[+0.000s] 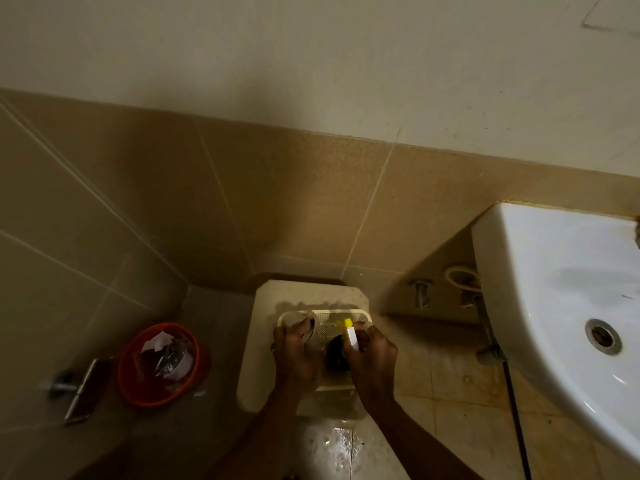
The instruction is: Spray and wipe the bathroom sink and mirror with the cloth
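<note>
A cream plastic basket sits on top of the toilet tank below me. My left hand holds a beige cloth at the basket's left side. My right hand grips a spray bottle with a white body and yellow nozzle, over the basket. A dark round object lies in the basket between my hands. The white sink hangs on the wall at the right, its drain visible. No mirror is in view.
An orange waste bin with crumpled paper and plastic stands on the floor left of the toilet. A metal fixture sticks out from the left tiled wall. Pipes and a valve sit under the sink, with a dark hose running down.
</note>
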`<state>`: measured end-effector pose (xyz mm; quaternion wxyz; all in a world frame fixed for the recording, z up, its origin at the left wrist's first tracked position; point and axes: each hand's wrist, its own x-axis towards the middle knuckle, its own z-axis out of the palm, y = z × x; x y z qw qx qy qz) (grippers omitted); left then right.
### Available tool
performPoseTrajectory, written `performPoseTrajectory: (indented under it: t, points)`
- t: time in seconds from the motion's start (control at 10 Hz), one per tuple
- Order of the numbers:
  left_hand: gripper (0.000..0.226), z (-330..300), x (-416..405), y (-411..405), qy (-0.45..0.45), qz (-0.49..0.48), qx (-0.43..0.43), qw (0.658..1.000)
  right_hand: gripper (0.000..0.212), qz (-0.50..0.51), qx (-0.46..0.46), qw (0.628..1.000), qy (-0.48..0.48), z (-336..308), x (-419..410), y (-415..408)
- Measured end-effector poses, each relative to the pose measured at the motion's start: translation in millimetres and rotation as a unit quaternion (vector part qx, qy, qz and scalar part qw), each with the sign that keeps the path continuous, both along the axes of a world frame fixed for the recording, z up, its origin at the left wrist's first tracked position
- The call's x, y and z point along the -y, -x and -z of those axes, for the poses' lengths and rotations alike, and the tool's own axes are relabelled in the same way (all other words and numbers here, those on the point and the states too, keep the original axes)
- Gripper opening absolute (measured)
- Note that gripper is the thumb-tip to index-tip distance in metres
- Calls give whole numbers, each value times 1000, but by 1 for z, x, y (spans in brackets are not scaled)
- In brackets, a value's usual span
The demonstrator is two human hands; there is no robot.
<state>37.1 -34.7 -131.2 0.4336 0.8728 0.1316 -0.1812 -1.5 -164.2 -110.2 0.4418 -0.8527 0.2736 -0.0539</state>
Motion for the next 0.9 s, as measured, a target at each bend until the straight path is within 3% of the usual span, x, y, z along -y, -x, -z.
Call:
performPoseTrajectory:
  t: [0.1, 0.2, 0.3, 0.4, 0.5, 0.7, 0.8, 0.9]
  points:
    - [65, 4, -1, -1, 13, -3, -21, 1000, 7, 6, -7, 1000, -10, 7, -3, -2]
    - [51, 9, -3, 0, 7, 38, -60, 997, 2, 7, -17, 1000, -9, 12, -7, -7]
    - [44, 4, -2, 3, 14, 58, -48, 997, 7, -1, -51, 999, -17, 11, -6, -9]
    - [42, -19, -8, 3, -3, 94, 0, 996, 30, -12, -85, 996, -15, -4, -1, -8]
    - [52, -41, -17, -4, -39, 62, 51, 996, 35, 7, -64, 998, -16, -25, -1, -6]
    - [60, -157, -31, -35, -155, 56, 224, 961, 52, -34, 56, 996, 67, -124, -12, -33]
    - [69, -253, -39, -66, -186, 28, 379, 906, 52, -117, 114, 982, 97, -236, -17, -65]
    - [63, -331, -41, -75, -221, 49, 423, 878, 59, -168, 147, 969, 108, -303, -17, -76]
